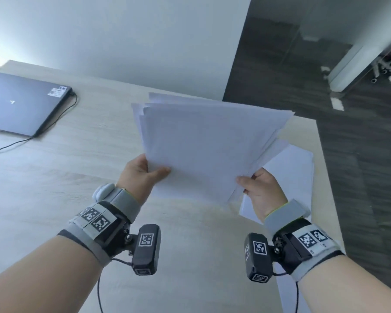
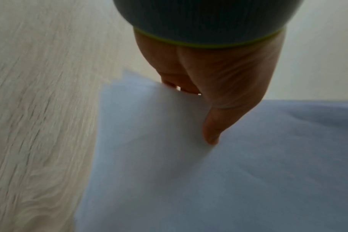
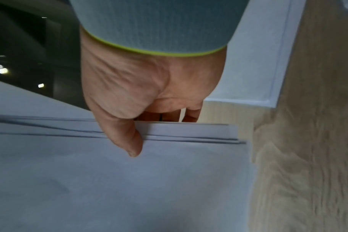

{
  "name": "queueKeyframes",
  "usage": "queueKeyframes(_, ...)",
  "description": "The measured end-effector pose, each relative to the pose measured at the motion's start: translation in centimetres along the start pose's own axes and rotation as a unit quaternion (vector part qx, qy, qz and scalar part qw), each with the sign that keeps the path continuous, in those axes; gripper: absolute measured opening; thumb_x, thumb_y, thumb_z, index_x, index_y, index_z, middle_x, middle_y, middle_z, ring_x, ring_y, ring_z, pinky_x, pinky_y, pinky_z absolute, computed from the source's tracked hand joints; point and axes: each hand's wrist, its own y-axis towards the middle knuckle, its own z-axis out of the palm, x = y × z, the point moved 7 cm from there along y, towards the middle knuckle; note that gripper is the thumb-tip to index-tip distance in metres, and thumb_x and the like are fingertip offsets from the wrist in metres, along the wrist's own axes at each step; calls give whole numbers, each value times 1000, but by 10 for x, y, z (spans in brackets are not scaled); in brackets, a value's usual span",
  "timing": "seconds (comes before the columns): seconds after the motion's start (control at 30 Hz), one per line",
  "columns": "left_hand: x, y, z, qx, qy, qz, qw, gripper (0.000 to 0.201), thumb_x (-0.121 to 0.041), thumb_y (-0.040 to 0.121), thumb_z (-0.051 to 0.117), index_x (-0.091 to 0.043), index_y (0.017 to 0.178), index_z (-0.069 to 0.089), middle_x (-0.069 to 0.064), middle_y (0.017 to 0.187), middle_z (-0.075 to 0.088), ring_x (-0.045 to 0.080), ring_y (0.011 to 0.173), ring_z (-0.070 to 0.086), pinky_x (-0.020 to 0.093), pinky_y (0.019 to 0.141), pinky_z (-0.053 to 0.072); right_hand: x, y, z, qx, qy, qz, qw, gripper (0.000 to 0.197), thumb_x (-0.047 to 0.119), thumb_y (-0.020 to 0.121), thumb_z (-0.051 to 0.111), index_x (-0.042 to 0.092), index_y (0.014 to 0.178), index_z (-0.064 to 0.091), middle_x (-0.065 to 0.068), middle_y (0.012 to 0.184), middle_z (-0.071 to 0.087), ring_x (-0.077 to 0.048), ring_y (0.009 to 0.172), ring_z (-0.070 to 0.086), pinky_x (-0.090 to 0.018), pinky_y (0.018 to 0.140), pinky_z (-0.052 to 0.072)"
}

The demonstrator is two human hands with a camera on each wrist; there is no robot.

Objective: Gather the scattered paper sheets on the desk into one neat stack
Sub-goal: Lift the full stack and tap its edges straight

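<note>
Both my hands hold one loose bundle of paper sheets [image 1: 203, 145] lifted above the desk [image 1: 81, 168]. My left hand [image 1: 142, 175] pinches the bundle's near left corner, thumb on top and the fingers tucked underneath. My right hand [image 1: 261, 193] grips the near right edge the same way, thumb pressed flat on the top sheet, fingers curled below.

The sheets are plain white, unprinted on the faces I can see, and they are not squared up: at the far left corner several edges fan out in steps, and along the right side the lower sheets stick out past the upper ones. From the right wrist view the near edge shows three or four separate layers slightly offset from one another. The bundle tilts up away from me.

More white paper [image 1: 289, 177] lies flat on the desk under my right hand, near the desk's right edge. A closed dark laptop [image 1: 20, 105] sits well apart at the far left, with a cable [image 1: 54, 123] plugged in.
</note>
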Motion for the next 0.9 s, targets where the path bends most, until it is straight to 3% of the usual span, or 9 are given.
queueKeyframes(0.1,2,-7,11,29,40,-1,999,45,-21,67,81,-20,112,73,-4,105,80,18,101,75,42,96,56,-2,-9,-8,35,-57,-8,998,34,23,69,85,7,77,56,-10,74,61,-28,72,59,-39,79,49)
queueKeyframes(0.23,9,-19,25,47,78,-12,996,38,-27,71,77,-23,109,73,-8,102,79,13,99,73,43,96,55,-6,-22,-2,99,-69,-9,993,16,15,79,79,11,94,77,-14,103,76,-30,100,72,-48,92,57)
queueKeyframes(0.3,7,-24,32,51,91,-3,995,24,-30,74,75,-29,98,76,-13,93,78,6,90,71,35,88,53,-7,-25,-1,83,-84,-8,993,48,30,69,81,-5,100,69,-28,105,69,-44,102,66,-60,92,54)
queueKeyframes(0.33,5,-26,35,48,97,3,994,17,-29,77,75,-31,94,76,-15,88,77,3,84,70,31,83,51,-5,-26,0,83,-75,-16,994,53,32,67,81,-5,103,68,-27,106,69,-43,103,67,-59,92,54)
queueKeyframes(0.4,1,-28,37,34,89,5,995,14,-19,82,78,-29,91,77,-17,87,78,0,81,71,29,81,50,4,-31,6,96,-41,-40,994,35,24,70,78,18,104,74,-8,105,76,-25,102,71,-46,93,57)
queueKeyframes(0.53,-6,-31,36,36,28,11,999,53,-23,65,83,-22,117,70,-1,111,78,21,108,73,43,95,53,16,-38,11,122,-23,-57,991,26,20,73,77,35,94,77,1,103,77,-20,102,72,-45,95,56)
queueKeyframes(0.7,-3,-32,41,23,47,-7,999,32,-24,75,78,-26,107,75,-6,106,80,20,104,74,46,101,53,7,-33,11,109,-59,-29,992,20,18,80,77,37,83,79,4,96,78,-21,96,73,-51,96,55)
queueKeyframes(0.8,-5,-37,38,-5,43,5,999,17,-15,89,76,-23,104,77,-8,102,80,15,100,74,38,95,54,8,-35,7,90,-65,-23,994,17,12,85,74,28,85,78,4,95,79,-18,93,73,-44,93,57)
queueKeyframes(0.9,-2,-44,32,-9,23,11,1000,28,-17,77,75,-20,105,75,-3,103,80,17,100,75,35,91,54,7,-44,6,110,-56,-25,992,14,14,85,74,26,93,77,1,99,78,-20,95,73,-37,88,58)
